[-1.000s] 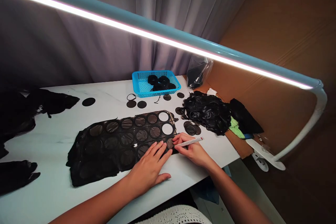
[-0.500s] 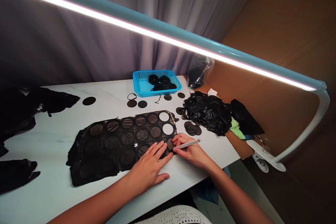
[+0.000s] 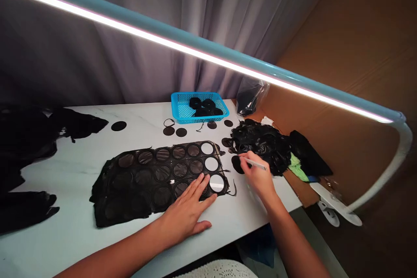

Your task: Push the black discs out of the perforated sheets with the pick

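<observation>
My left hand [image 3: 187,206] lies flat, fingers stretched, on the near right part of a black sheet [image 3: 135,197] with rows of ring-edged circles. Most circles have dark centres; those of the right-hand column show white, including the near one [image 3: 216,183] just right of my left fingertips. In my closed right hand [image 3: 259,176] is a slim white pen-shaped tool [image 3: 255,163], its working tip hard to make out. Those fingers are right of the sheet, at a black disc [image 3: 237,165]; whether they grip it, I cannot tell.
A blue basket [image 3: 177,115] with black rings stands at the back. Loose black discs [image 3: 119,126] dot the white table [image 3: 78,173]. Black scraps [image 3: 260,143] are heaped at right, black sheets [image 3: 29,156] at left. A lit tube lamp [image 3: 195,47] crosses overhead.
My right hand has moved right and up, from the sheet's near right circle to the loose discs. That circle's dark centre is gone and white shows there. My left hand stays flat on the sheet.
</observation>
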Demonstrator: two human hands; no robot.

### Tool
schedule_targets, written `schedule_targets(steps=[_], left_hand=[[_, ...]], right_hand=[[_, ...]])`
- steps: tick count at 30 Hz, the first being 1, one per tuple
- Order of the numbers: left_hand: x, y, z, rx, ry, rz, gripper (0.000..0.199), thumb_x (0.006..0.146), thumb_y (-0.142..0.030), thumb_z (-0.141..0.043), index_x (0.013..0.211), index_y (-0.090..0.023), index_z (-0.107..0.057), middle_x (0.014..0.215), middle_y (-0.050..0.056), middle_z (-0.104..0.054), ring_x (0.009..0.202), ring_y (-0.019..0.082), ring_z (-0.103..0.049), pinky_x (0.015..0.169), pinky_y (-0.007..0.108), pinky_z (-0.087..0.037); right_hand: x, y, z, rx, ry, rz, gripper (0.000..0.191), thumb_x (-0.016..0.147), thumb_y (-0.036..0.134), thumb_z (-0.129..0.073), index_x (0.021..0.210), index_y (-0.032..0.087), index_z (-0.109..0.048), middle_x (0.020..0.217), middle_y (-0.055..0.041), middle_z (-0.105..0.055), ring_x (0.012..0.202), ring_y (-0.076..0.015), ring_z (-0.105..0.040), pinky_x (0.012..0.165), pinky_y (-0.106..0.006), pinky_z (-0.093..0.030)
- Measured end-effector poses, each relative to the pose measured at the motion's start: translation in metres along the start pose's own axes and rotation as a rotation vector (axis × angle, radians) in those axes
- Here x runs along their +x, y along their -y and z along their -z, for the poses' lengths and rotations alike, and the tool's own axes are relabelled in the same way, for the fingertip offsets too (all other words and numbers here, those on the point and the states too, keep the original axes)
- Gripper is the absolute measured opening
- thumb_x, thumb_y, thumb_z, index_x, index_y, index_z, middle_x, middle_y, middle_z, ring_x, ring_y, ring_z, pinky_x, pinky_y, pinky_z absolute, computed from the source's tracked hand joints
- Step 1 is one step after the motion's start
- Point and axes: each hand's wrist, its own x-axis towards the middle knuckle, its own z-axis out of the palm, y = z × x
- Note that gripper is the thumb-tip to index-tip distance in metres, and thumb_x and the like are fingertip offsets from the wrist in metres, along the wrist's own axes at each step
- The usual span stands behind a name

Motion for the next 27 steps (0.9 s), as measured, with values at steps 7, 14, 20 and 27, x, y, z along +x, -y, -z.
schedule_targets(steps=[7, 14, 20, 27], left_hand=[[-0.041, 0.004, 0.007, 0.103, -0.016, 0.097, 0.062, 0.091, -0.033, -0.061, 0.147, -0.024, -0.035, 0.160, 0.011, -0.021, 0.144, 0.031, -0.026, 0.114, 0.047, -0.033], [-0.050, 0.004, 0.004, 0.099, -0.025, 0.110, 0.060, 0.092, -0.032, -0.059, 0.147, -0.028, -0.036, 0.161, 0.008, -0.017, 0.144, 0.030, -0.026, 0.115, 0.047, -0.031], [-0.050, 0.004, 0.002, 0.076, -0.043, 0.111, 0.062, 0.091, -0.031, -0.061, 0.147, -0.029, -0.036, 0.161, 0.008, -0.016, 0.144, 0.029, -0.025, 0.115, 0.047, -0.030], [-0.050, 0.005, 0.002, 0.086, -0.001, 0.127, 0.066, 0.089, -0.030, -0.063, 0.148, -0.029, -0.034, 0.161, 0.009, -0.017, 0.145, 0.030, -0.024, 0.114, 0.048, -0.030]], right_hand=[[-0.025, 0.056, -0.039, 0.379, 0.558, 0.214, 0.010, 0.089, 0.017, -0.054, 0.087, 0.021, -0.063, 0.085, -0.0011, -0.069, 0.071, -0.0143, -0.058, 0.064, -0.025, -0.042], [-0.029, 0.056, -0.044, 0.432, 0.658, 0.289, 0.016, 0.088, 0.016, -0.057, 0.073, 0.020, -0.053, 0.088, -0.0010, -0.062, 0.078, -0.0138, -0.055, 0.069, -0.025, -0.041], [-0.030, 0.061, -0.046, 0.438, 0.672, 0.292, 0.024, 0.087, 0.016, -0.059, 0.067, 0.019, -0.046, 0.093, -0.0015, -0.058, 0.082, -0.0140, -0.054, 0.072, -0.026, -0.042], [-0.032, 0.061, -0.046, 0.426, 0.682, 0.284, 0.023, 0.088, 0.016, -0.059, 0.068, 0.020, -0.047, 0.094, -0.0009, -0.056, 0.084, -0.0139, -0.053, 0.074, -0.026, -0.042]])
